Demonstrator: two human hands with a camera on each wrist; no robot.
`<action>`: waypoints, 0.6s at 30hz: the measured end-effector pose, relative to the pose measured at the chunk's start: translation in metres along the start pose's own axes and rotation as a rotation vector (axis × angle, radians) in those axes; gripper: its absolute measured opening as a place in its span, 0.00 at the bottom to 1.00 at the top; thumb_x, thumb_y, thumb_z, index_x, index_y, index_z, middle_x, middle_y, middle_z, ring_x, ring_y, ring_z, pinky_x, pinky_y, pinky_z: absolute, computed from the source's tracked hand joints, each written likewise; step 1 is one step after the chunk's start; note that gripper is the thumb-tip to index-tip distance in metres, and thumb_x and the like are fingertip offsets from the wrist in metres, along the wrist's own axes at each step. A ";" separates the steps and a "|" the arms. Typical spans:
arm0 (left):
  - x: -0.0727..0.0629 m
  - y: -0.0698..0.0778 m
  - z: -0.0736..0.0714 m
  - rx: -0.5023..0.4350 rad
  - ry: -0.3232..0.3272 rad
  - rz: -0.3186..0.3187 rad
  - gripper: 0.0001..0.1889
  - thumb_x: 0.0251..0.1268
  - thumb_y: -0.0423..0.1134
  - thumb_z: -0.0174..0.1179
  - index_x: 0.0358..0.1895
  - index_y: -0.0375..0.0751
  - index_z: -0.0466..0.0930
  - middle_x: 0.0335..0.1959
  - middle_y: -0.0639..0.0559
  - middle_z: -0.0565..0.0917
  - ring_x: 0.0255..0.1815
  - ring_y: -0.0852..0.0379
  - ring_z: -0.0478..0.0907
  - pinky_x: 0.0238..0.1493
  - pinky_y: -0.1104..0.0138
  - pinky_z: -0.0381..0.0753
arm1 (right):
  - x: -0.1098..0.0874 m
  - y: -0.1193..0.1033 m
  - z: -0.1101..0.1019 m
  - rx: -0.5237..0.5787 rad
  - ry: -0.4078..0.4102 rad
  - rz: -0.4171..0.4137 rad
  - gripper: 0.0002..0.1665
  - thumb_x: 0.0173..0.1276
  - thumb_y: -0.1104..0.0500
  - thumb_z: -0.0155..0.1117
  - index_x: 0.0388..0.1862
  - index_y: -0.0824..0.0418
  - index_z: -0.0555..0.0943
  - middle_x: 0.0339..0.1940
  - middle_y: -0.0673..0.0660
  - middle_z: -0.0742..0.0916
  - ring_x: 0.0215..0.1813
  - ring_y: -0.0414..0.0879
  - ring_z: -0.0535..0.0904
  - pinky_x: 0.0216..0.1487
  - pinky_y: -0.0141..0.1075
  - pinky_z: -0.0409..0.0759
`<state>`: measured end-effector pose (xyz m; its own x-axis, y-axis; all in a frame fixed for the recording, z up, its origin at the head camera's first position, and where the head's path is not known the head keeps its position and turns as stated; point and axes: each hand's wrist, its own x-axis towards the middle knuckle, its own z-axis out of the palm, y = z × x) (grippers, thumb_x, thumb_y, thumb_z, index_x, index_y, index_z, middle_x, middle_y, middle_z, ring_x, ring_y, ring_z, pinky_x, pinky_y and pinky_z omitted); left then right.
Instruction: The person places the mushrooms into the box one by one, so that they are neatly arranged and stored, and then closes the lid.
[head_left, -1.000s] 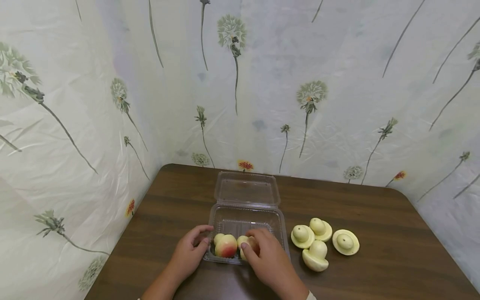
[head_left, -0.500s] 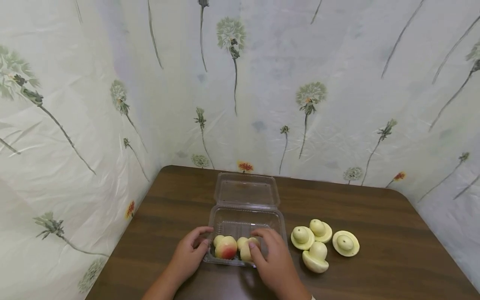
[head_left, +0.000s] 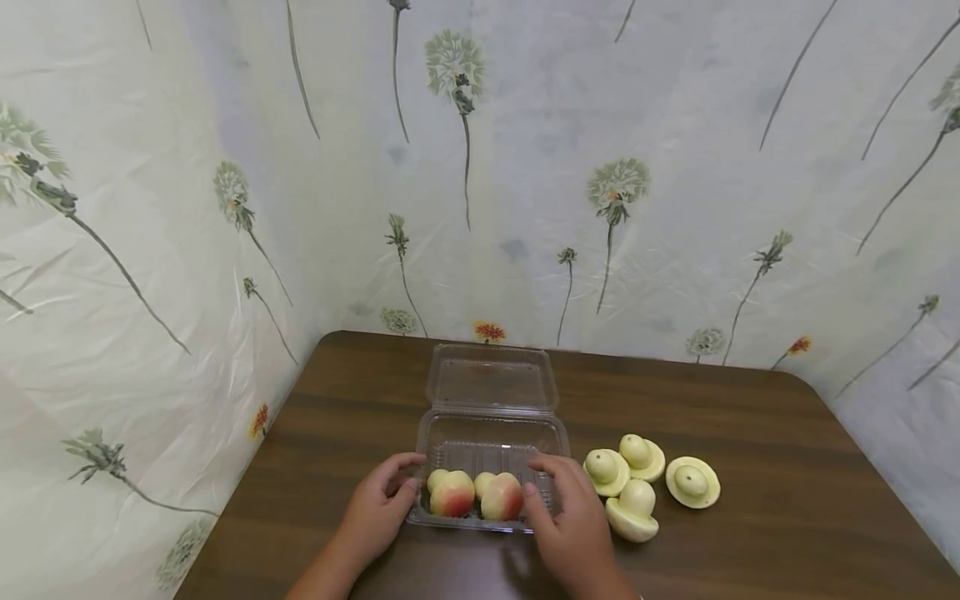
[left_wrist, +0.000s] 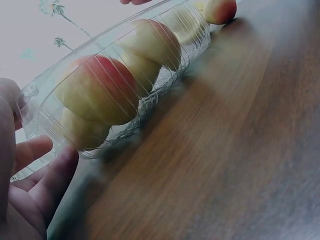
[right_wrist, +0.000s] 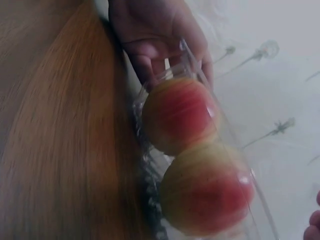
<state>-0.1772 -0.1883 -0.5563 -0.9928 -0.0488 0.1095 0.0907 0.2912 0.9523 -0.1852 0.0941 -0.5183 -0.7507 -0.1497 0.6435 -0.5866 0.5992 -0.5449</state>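
A clear plastic clamshell box (head_left: 487, 446) lies with its lid (head_left: 491, 379) folded back. Two mushroom-shaped pieces, cream-yellow with a red blush, sit side by side in its near half: a left one (head_left: 453, 495) and a right one (head_left: 502, 498). My left hand (head_left: 381, 507) grips the box's left end, thumb near and fingers farther back; the right wrist view shows the left hand (right_wrist: 162, 30) around that end. My right hand (head_left: 572, 518) is over the box's right end, thumb and fingers apart, with nothing between them, just right of the right piece.
Several more pale mushroom-shaped pieces lie right of the box: three in a cluster (head_left: 632, 510), one by itself (head_left: 692, 482). The brown wooden table (head_left: 765, 433) meets a dandelion-patterned curtain (head_left: 525, 167) behind and at the left.
My right hand has let go of the right mushroom-shaped piece and moved right, and that piece's red side now shows. The left hand has stayed on the box.
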 end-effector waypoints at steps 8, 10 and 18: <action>0.000 -0.001 0.000 0.010 -0.003 -0.004 0.17 0.74 0.31 0.59 0.62 0.45 0.82 0.51 0.46 0.88 0.45 0.58 0.86 0.45 0.69 0.82 | -0.004 0.005 -0.008 0.051 0.088 -0.015 0.20 0.61 0.68 0.70 0.52 0.59 0.84 0.52 0.55 0.86 0.59 0.47 0.78 0.68 0.20 0.64; 0.000 -0.001 0.000 0.013 -0.005 -0.013 0.17 0.75 0.31 0.59 0.62 0.46 0.82 0.51 0.47 0.88 0.46 0.58 0.86 0.46 0.69 0.82 | -0.005 0.007 -0.009 0.049 0.107 -0.028 0.19 0.60 0.68 0.70 0.52 0.60 0.84 0.52 0.56 0.86 0.59 0.48 0.78 0.68 0.21 0.64; 0.000 0.000 0.000 0.020 -0.003 -0.018 0.17 0.75 0.31 0.59 0.62 0.47 0.82 0.52 0.48 0.87 0.46 0.58 0.86 0.46 0.69 0.82 | -0.009 0.017 -0.014 0.022 0.142 -0.019 0.20 0.58 0.68 0.72 0.51 0.62 0.85 0.52 0.62 0.85 0.58 0.51 0.77 0.69 0.22 0.61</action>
<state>-0.1776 -0.1882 -0.5561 -0.9944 -0.0517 0.0921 0.0717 0.3098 0.9481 -0.1839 0.1169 -0.5262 -0.6895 -0.0474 0.7227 -0.6081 0.5799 -0.5422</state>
